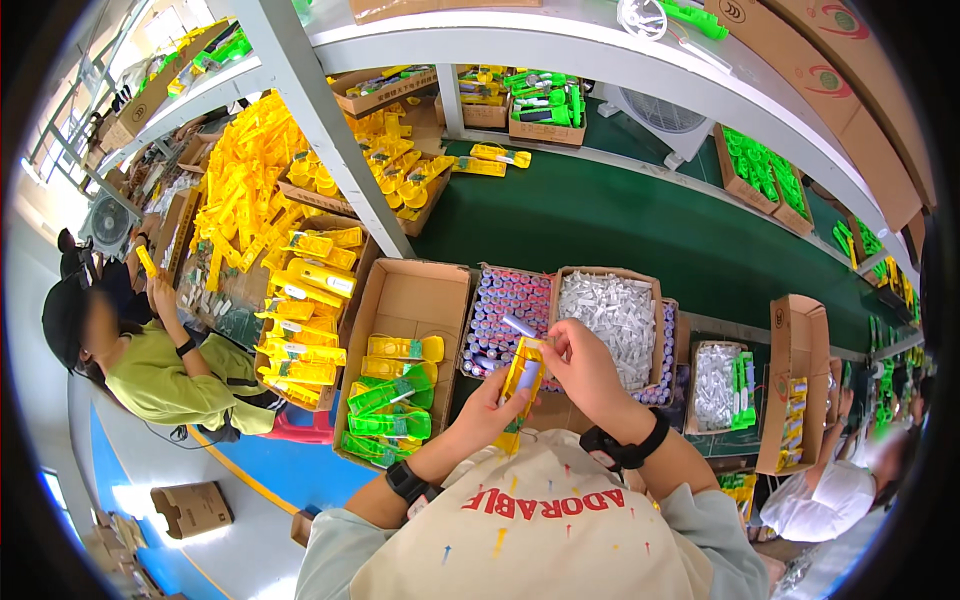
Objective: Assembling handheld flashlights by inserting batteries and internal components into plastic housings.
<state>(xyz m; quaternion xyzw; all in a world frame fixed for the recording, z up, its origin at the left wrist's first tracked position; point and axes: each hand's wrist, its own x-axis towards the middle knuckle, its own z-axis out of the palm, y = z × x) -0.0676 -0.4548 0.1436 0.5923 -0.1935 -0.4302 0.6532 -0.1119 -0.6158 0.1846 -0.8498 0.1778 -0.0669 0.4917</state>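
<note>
My left hand (488, 410) is closed round a yellow flashlight housing (510, 438), tilted up in front of my chest. A light purple battery cell (527, 374) lies in the housing's open side. My right hand (590, 372) pinches at the upper end of the housing; whether a small part is also between those fingertips is hidden. Just beyond, a second purple cell (519, 325) sits at an angle over a box of upright cells (508, 300); I cannot tell whether it touches my fingers. Behind my right hand stands a carton of small clear-white pieces (608, 312).
Left of my hands, an open carton (415, 300) holds yellow and green housings. Farther left are a heap of yellow housings (245, 185) and a seated person in a yellow-green top (165, 375). A grey shelf post (330, 120) rises ahead. Another person (825, 500) sits at right.
</note>
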